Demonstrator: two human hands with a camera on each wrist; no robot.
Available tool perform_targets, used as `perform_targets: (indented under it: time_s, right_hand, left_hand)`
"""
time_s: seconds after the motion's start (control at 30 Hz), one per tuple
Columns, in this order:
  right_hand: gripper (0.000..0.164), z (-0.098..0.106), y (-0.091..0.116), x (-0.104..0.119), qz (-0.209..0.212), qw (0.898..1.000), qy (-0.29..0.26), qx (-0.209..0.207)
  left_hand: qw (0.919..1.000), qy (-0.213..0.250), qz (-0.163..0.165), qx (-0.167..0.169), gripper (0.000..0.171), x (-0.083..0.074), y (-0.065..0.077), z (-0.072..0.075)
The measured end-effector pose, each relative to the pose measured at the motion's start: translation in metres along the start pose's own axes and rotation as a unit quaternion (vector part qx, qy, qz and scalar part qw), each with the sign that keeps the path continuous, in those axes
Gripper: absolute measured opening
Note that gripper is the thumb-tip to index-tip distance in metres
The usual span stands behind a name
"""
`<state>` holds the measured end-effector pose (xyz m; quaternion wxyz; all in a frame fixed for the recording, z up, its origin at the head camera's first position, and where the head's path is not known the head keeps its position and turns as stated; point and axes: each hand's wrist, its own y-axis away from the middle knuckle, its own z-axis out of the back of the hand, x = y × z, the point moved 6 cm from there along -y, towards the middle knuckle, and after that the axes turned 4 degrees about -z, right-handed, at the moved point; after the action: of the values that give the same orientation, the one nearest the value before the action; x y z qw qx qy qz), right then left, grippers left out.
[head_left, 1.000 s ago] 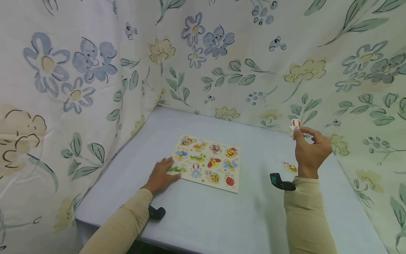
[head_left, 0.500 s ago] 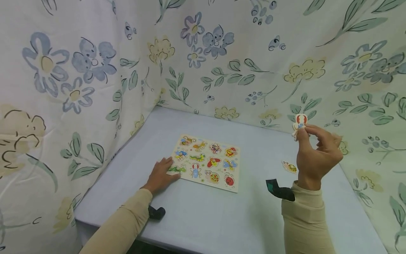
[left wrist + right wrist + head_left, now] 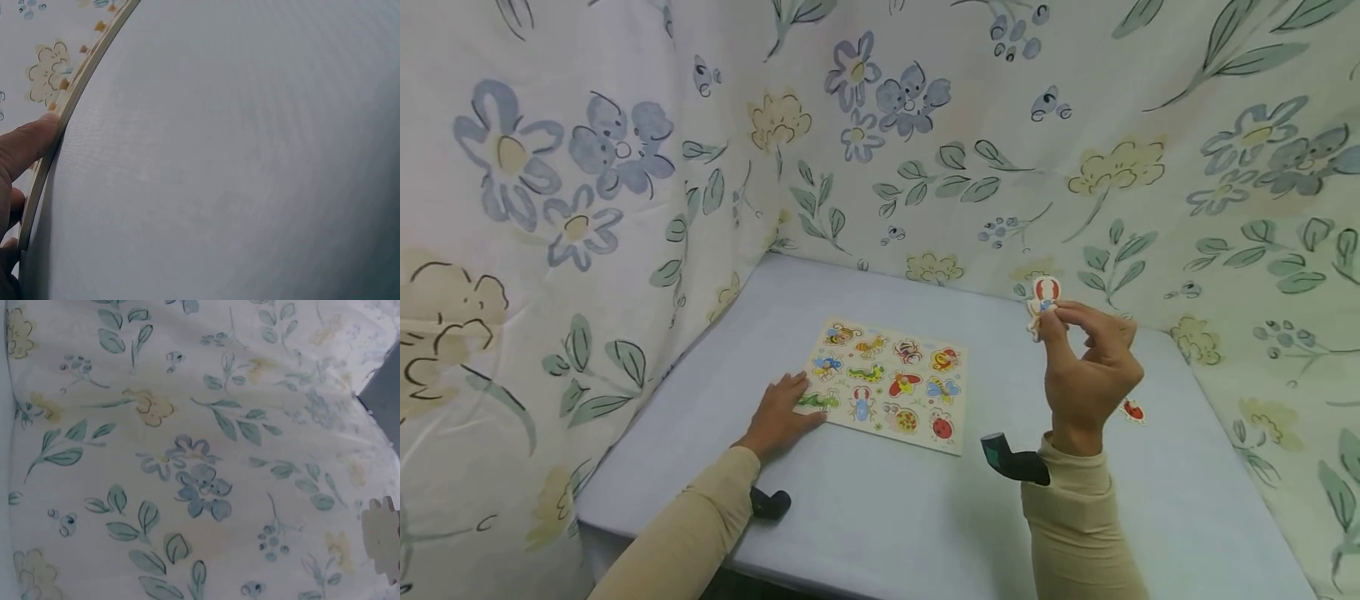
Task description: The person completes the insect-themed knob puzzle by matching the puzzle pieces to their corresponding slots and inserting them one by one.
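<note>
My right hand [image 3: 1090, 379] pinches a stag beetle puzzle piece [image 3: 1045, 292] between thumb and fingers, raised above the table. The piece has red pincers and a blue body. In the right wrist view, a pale scalloped shape [image 3: 380, 542] shows at the right edge, and no fingers are visible there. My left hand [image 3: 778, 417] rests along the left edge of the cream insect puzzle board [image 3: 925, 442], fingers relaxed. From the left wrist, a finger lies on the board's edge [image 3: 75, 94], where small orange knobs [image 3: 64, 84] stand up. Rows of colourful insects cover the board.
A loose red puzzle piece [image 3: 1133, 411] lies on the table [image 3: 887, 525] behind the right wrist, partly hidden. Floral curtains [image 3: 925, 167] enclose the table at the back and sides. A dark camera mount [image 3: 1015, 462] sticks out from the right wrist.
My right hand first rose slightly rightward, then swung left with the stag beetle piece, nearer the board. It now covers the loose yellow-spotted piece and uncovers the red one. The left hand stays put.
</note>
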<state>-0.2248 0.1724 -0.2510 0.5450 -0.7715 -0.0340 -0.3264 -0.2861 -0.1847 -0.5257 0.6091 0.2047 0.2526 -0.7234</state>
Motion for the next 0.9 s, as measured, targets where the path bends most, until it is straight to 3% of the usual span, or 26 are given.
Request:
perform_targets:
  time_s: [0.33, 0.57, 0.9]
  right_hand:
    - [0.007, -0.031, 0.024, 0.013, 0.012, 0.997, -0.041, 0.063]
    - [0.007, -0.046, 0.038, 0.013, 0.01, 0.995, -0.062, 0.077]
    - [0.01, -0.071, 0.069, 0.002, 0.008, 0.992, -0.048, 0.116]
  left_hand:
    - [1.0, 0.003, -0.002, -0.006, 0.079, -0.001, 0.001, 0.001]
    - [1.0, 0.007, -0.003, -0.006, 0.08, 0.0, 0.0, 0.0]
    - [0.9999, 0.004, 0.011, 0.0, 0.079, 0.002, 0.0, -0.002]
